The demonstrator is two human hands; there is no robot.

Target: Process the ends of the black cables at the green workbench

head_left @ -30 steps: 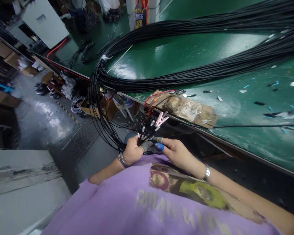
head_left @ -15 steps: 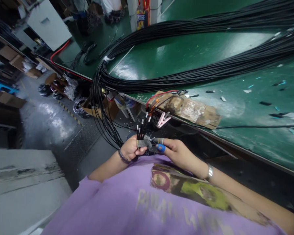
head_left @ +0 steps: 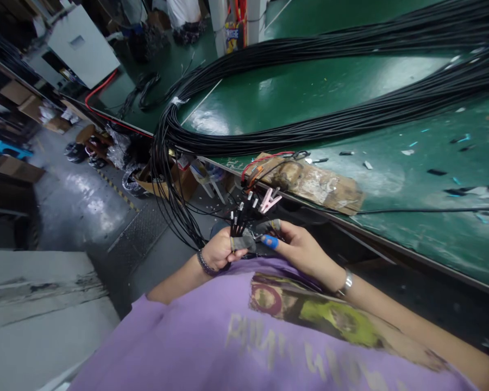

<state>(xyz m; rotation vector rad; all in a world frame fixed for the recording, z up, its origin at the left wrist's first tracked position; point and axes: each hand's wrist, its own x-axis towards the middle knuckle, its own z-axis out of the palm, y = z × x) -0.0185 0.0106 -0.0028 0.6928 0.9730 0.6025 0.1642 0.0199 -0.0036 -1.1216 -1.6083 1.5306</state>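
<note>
My left hand [head_left: 219, 251] is closed around a bunch of black cable ends [head_left: 239, 214] with white stripped tips that stick up from the fist. My right hand [head_left: 297, 248], with grey and blue finger wraps, is closed just to the right of the bunch, its thumb and fingers pinching at the cables. The cables belong to a thick black cable bundle [head_left: 309, 127] that runs across the green table [head_left: 391, 179] and loops down over its left edge. A pink clip [head_left: 269, 201] hangs just above my hands.
A taped cardboard fixture [head_left: 318, 184] with red and black wires lies at the table's near edge. Small scraps dot the green top at right. Boxes and cable coils [head_left: 89, 149] sit on the grey floor at left. A grey surface [head_left: 32, 315] is at lower left.
Both hands have shifted slightly right and up with the bunch. More of the cable tips now stand out above my left fist, and my right fingers have closed in on them.
</note>
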